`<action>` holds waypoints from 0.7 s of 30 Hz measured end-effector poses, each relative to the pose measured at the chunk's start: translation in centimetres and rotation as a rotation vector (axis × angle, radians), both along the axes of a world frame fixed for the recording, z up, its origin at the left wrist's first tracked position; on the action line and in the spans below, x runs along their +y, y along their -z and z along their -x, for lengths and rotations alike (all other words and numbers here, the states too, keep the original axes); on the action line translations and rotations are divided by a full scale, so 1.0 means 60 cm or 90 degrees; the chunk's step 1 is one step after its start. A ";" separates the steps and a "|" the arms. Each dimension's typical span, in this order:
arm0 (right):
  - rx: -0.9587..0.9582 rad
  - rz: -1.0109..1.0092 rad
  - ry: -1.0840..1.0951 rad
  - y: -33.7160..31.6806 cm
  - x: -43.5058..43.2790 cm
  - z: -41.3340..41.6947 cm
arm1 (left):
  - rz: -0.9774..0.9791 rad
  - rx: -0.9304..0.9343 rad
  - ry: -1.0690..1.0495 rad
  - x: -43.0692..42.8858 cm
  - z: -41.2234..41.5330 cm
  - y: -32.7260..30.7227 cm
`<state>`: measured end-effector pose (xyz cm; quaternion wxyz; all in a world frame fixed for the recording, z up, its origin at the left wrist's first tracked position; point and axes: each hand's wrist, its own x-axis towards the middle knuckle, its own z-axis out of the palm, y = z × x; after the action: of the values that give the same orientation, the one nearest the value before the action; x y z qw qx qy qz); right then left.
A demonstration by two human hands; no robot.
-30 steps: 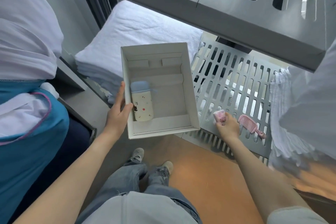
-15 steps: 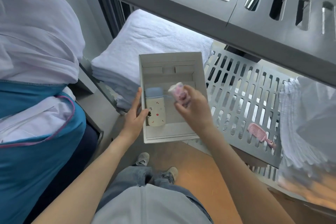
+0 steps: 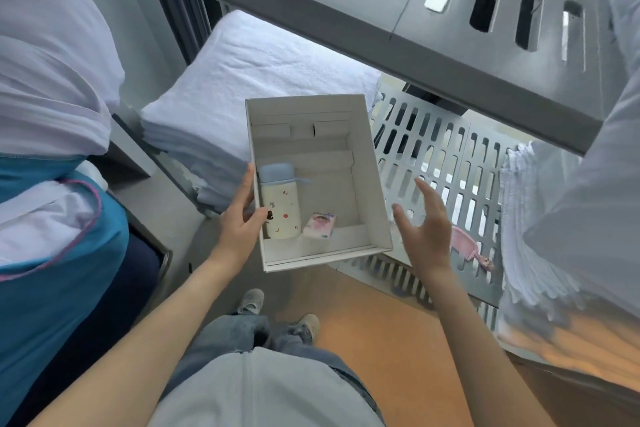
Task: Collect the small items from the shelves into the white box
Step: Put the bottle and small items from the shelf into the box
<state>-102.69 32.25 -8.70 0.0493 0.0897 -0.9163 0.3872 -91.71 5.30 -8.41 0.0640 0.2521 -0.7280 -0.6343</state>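
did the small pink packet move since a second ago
Yes. The small pink packet went from the slotted grey shelf, near the pink comb, leftward into the white box, beside the bottle. The right hand is now empty.

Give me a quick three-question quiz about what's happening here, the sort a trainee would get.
1. True or false: the right hand is holding the pink comb.
2. How many items lie inside the white box?
3. Which hand grips the box: A) left hand, B) right hand, C) both?

Key
1. False: it is open and empty; the comb lies on the slotted shelf.
2. Two: the bottle and the small pink packet.
3. A.
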 end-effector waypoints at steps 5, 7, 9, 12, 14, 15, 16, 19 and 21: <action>-0.209 -0.006 0.145 0.058 0.102 -0.001 | 0.026 -0.012 0.038 0.041 0.018 0.006; -0.274 -0.035 0.180 0.078 0.131 0.001 | 0.035 -0.008 0.060 0.054 0.028 0.011; -0.353 -0.018 0.236 0.086 0.155 0.013 | 0.068 -0.005 0.094 0.070 0.037 0.017; -0.414 0.052 0.282 0.083 0.165 0.035 | 0.142 -0.010 0.145 0.097 0.051 0.022; -0.412 0.082 0.265 0.082 0.158 0.037 | 0.168 -0.021 0.163 0.113 0.058 0.026; -0.401 0.091 0.239 0.077 0.149 0.032 | 0.173 -0.025 0.176 0.121 0.060 0.027; -0.395 0.090 0.204 0.078 0.142 0.027 | 0.174 -0.026 0.192 0.129 0.062 0.027; -0.400 0.144 0.131 0.094 0.136 0.017 | 0.166 -0.026 0.226 0.149 0.067 0.029; -0.401 0.187 0.132 0.105 0.140 0.016 | 0.172 -0.033 0.227 0.155 0.071 0.031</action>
<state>-103.67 40.66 -14.98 -0.1843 -0.1354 -0.8254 0.5162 -95.99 14.63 -10.27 -0.0349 0.1247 -0.8408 -0.5257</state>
